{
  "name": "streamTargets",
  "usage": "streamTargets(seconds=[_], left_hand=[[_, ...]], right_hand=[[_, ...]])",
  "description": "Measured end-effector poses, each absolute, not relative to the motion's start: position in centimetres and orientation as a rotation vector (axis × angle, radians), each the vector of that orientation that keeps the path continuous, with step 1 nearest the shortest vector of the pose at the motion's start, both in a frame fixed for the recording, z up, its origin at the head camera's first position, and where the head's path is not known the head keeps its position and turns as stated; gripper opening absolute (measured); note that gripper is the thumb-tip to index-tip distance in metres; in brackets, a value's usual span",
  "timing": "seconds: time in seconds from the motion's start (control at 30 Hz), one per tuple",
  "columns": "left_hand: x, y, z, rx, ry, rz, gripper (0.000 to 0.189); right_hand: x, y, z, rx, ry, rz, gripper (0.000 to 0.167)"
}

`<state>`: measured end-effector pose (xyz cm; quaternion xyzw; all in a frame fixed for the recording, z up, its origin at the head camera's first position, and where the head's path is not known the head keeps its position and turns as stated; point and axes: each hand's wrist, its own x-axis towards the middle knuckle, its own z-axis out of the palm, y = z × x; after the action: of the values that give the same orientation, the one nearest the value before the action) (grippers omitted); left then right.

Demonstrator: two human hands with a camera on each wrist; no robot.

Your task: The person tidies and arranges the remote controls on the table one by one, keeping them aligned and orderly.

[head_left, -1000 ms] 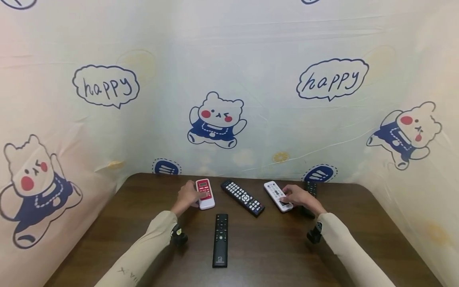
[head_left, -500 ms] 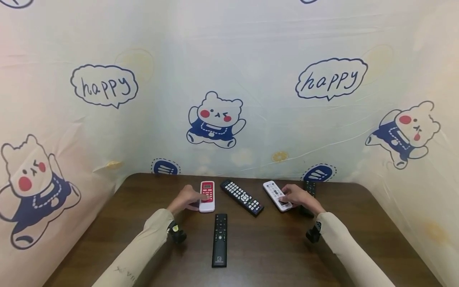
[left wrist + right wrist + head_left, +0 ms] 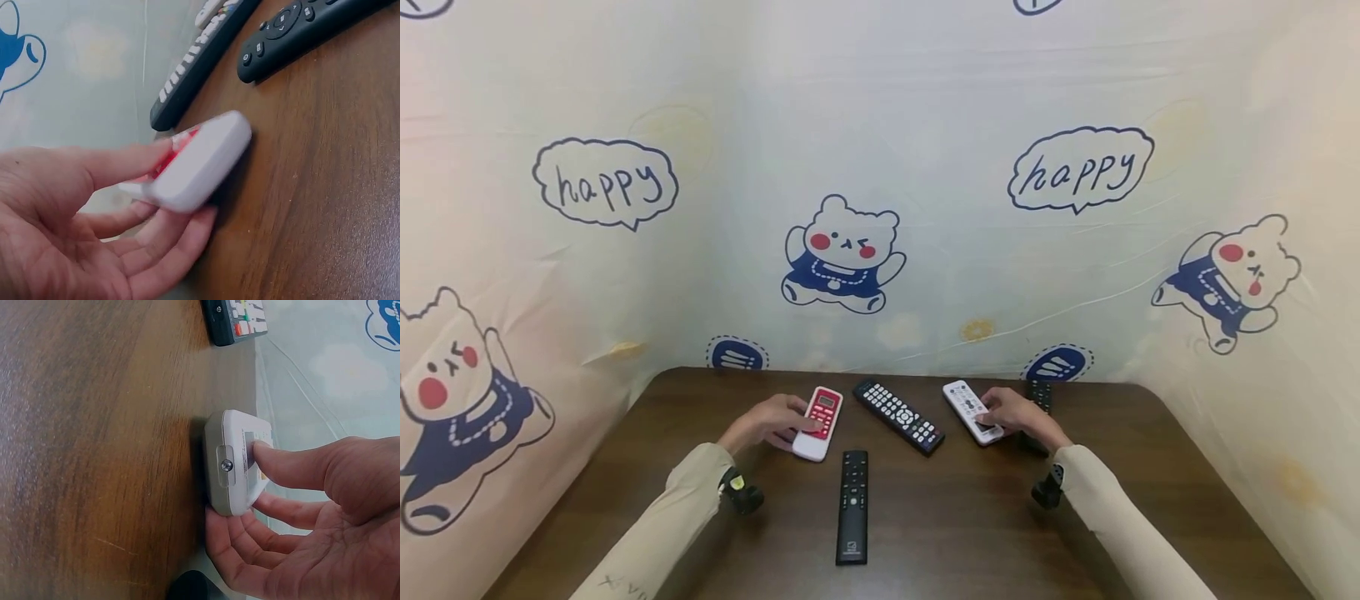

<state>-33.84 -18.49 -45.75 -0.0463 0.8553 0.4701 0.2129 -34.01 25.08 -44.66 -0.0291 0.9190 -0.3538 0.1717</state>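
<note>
My left hand [image 3: 773, 419] grips a red and white remote control [image 3: 820, 423], thumb on its face and fingers along its side and underneath. In the left wrist view the white end of this remote [image 3: 203, 165] looks slightly blurred and tilted. On the right, my right hand [image 3: 1011, 412] holds a white remote control [image 3: 967, 408] with the thumb on its face; the right wrist view shows its end with a screw [image 3: 226, 465] and the fingers curled at its lower side. A black remote with white buttons [image 3: 898, 415] lies slantwise between the hands.
A slim black remote [image 3: 852, 508] lies lengthwise nearer the front of the brown table [image 3: 955, 525]. Another black remote [image 3: 1039, 396] is partly hidden behind the right hand. A printed cloth [image 3: 940, 275] hangs around the table's back and sides.
My left hand has moved left and toward me with the red and white remote, which has turned to slant. The right hand stays on the white remote. The head view has shifted slightly.
</note>
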Motion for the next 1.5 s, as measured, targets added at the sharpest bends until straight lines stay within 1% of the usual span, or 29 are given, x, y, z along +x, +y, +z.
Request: streamTargets(seconds=[0.13, 0.23, 0.4, 0.57, 0.67, 0.77, 1.07, 1.33, 1.5], left_hand=[[-33.6, -19.0, -45.8, -0.113, 2.297, 1.388, 0.049], [-33.6, -19.2, -45.7, -0.105, 2.278, 1.402, 0.048], [-33.4, -20.2, -45.5, -0.104, 2.243, 1.431, 0.054], [-33.1, -21.3, -46.3, -0.055, 2.114, 1.558, 0.067], [-33.0, -21.6, -46.8, -0.026, 2.067, 1.607, 0.071], [-32.9, -21.7, -47.0, -0.026, 2.044, 1.642, 0.071], [-31.8, -21.0, -46.0, -0.006, 2.025, 1.716, 0.074], [-30.2, -20.5, -45.7, 0.027, 2.049, 1.723, 0.083], [-28.9, -20.4, -45.6, 0.035, 2.065, 1.713, 0.082]], right_hand=[[-34.1, 24.9, -44.8, -0.080, 2.614, -0.992, 0.037], [-34.1, 24.9, -44.7, -0.087, 2.610, -0.984, 0.037], [-34.2, 24.9, -44.6, -0.100, 2.606, -0.973, 0.036], [-34.3, 24.8, -44.7, -0.103, 2.607, -0.967, 0.036], [-34.3, 24.7, -44.7, -0.104, 2.604, -0.965, 0.036], [-34.3, 24.6, -44.8, -0.105, 2.598, -0.966, 0.036], [-34.3, 24.6, -44.5, -0.101, 2.606, -0.946, 0.037], [-34.4, 24.7, -44.5, -0.080, 2.588, -0.943, 0.037], [-34.5, 24.8, -44.5, -0.085, 2.586, -0.939, 0.037]])
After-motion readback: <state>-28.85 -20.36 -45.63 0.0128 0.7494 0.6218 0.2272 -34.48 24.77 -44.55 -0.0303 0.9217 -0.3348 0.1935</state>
